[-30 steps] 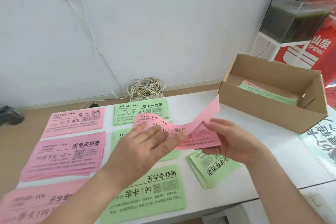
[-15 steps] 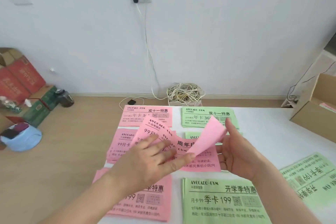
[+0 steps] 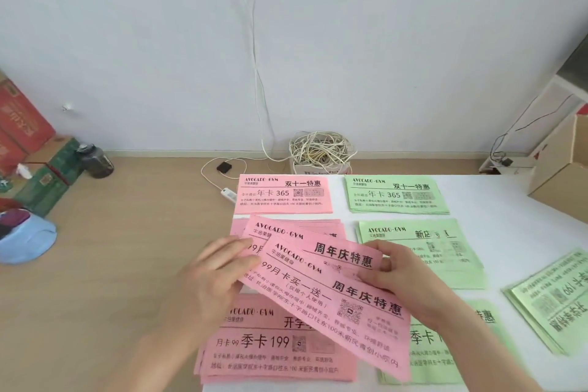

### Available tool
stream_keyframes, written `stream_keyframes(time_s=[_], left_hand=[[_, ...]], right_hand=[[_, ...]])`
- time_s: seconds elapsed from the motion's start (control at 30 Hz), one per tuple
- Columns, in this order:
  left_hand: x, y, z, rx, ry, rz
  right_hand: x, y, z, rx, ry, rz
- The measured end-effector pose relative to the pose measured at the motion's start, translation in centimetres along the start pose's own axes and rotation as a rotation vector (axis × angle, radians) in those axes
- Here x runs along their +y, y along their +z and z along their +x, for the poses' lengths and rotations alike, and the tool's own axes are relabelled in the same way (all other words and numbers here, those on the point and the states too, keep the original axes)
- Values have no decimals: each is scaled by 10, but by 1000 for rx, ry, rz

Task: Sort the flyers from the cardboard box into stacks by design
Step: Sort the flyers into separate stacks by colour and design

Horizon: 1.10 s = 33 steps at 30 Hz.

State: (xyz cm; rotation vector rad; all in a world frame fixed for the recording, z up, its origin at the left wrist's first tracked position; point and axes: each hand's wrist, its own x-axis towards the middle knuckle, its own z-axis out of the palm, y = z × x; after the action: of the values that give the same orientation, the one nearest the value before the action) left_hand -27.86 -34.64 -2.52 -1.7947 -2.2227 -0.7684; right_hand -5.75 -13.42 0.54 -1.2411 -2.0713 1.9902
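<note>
Two pink flyers (image 3: 321, 289) with the same design are fanned out and held tilted above the middle pink stack (image 3: 334, 226), which they mostly hide. My left hand (image 3: 216, 277) grips their left end and my right hand (image 3: 401, 280) pinches their upper right edge. Other stacks lie on the white table (image 3: 496, 219): pink at the back (image 3: 283, 196), green at the back (image 3: 394, 197), green in the middle (image 3: 445, 251), pink in front (image 3: 273, 350) and green in front (image 3: 426, 360). The cardboard box (image 3: 560, 181) shows partly at the right edge.
A rotated pile of green flyers (image 3: 553, 299) lies at the table's right. On the wooden floor are a tangle of white cables (image 3: 319, 151), a power strip (image 3: 229, 194), a dark bottle (image 3: 98, 161), red and green cartons (image 3: 28, 143) and a blue object (image 3: 25, 239).
The view has swung left, away from the cardboard box. The pink flyer that was bent upward now lies flat, and both hands hold the flyers over the middle pink stack.
</note>
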Motion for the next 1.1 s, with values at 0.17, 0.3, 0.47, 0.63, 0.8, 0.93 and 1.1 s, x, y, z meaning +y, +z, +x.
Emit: stream_keyframes(time_s=[0.17, 0.3, 0.47, 0.63, 0.8, 0.93, 1.1], left_hand=[[-9, 5, -12, -79, 125, 97], [-24, 1, -21, -80, 149, 107], [-37, -1, -14, -13, 160, 148], [-36, 11, -10, -26, 128, 255], [-48, 22, -2, -144, 69, 344], [-60, 31, 3, -326, -11, 383], [-63, 37, 4, -452, -47, 429]], right_hand=[[5, 5, 4, 67, 31, -49], [15, -5, 8, 149, 51, -61], [20, -14, 16, 155, 57, -77], [15, -11, 32, 100, 66, 69], [6, 2, 56, 110, 55, -22], [-6, 14, 77, 119, 22, -168], [-12, 29, 90, 202, -64, -436]])
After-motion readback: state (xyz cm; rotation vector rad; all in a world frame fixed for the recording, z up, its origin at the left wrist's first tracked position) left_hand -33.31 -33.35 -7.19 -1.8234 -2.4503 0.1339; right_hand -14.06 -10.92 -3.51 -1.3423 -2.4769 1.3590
